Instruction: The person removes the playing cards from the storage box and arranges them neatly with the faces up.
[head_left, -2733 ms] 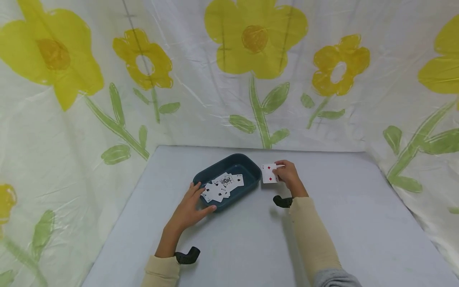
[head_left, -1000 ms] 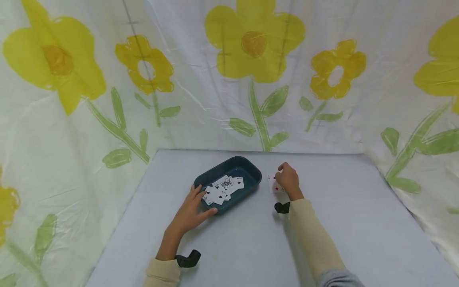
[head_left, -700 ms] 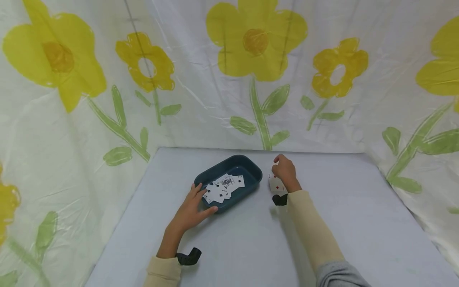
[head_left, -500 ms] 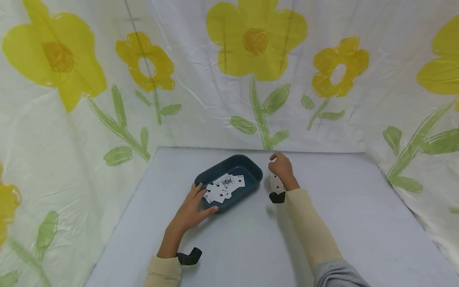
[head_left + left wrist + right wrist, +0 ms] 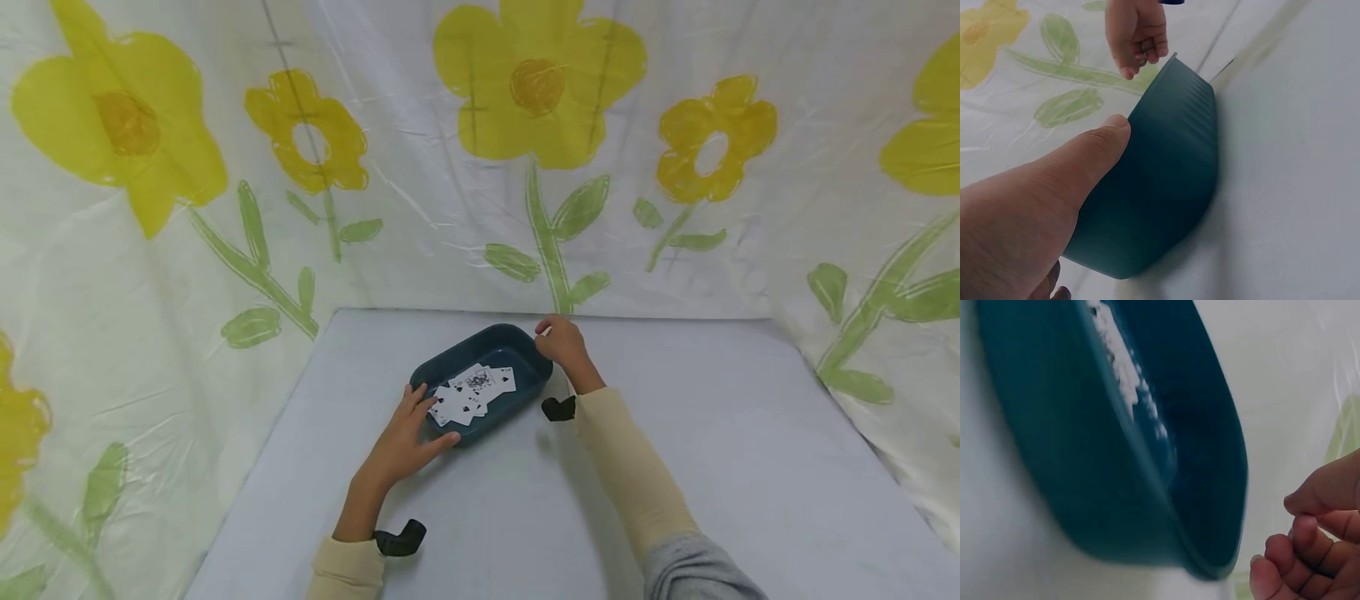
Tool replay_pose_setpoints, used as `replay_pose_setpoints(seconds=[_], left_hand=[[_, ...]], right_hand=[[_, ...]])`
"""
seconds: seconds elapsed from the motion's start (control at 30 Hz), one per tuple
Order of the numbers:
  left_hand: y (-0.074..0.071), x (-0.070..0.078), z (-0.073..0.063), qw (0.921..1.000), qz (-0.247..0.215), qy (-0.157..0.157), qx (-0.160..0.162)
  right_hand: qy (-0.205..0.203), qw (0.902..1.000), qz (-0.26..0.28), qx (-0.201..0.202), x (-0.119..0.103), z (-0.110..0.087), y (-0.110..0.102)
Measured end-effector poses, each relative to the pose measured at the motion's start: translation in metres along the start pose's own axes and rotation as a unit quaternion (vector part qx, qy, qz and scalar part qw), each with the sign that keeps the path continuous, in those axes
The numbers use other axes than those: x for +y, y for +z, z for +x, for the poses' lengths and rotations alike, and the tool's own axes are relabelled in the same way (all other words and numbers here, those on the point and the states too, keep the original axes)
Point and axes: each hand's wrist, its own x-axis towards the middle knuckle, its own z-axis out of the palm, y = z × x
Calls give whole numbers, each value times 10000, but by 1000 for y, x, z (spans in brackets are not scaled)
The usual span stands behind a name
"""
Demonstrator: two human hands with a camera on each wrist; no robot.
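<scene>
A dark teal tray (image 5: 517,354) stands on the table, tilted across the head view. Several overlapping playing cards (image 5: 474,390) lie face up in its left and middle part, black suit marks showing. My left hand (image 5: 401,442) holds the tray's left end, thumb on the near rim and fingers over the other side; the left wrist view shows the thumb (image 5: 1094,147) against the rim. Over the tray's right end hovers my right hand (image 5: 566,348), its fingers loosely curled. Nothing shows between its fingers (image 5: 1304,531) in the right wrist view. The card to the tray's right is almost wholly hidden by my right arm.
The white table (image 5: 712,450) spreads out around the tray. A white curtain (image 5: 420,233) with painted yellow flowers hangs behind it and along both sides. Dark wrist mounts (image 5: 401,538) stick out from both wrists.
My right hand first set a diamond card on the table right of the tray, released it, then moved left to the tray's right end. My left hand has stayed on the tray.
</scene>
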Motion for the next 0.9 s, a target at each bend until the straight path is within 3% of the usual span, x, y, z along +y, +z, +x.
replay_pose_setpoints(seconds=[0.5,0.9], left_hand=[[4,-3,0,9997,-220,-55,124],[4,-4,-1,9994,-281,93,196]], right_hand=[[-382,9976,129,-555,-47,4,52],[142,9976,52,-673,-58,-1,76]])
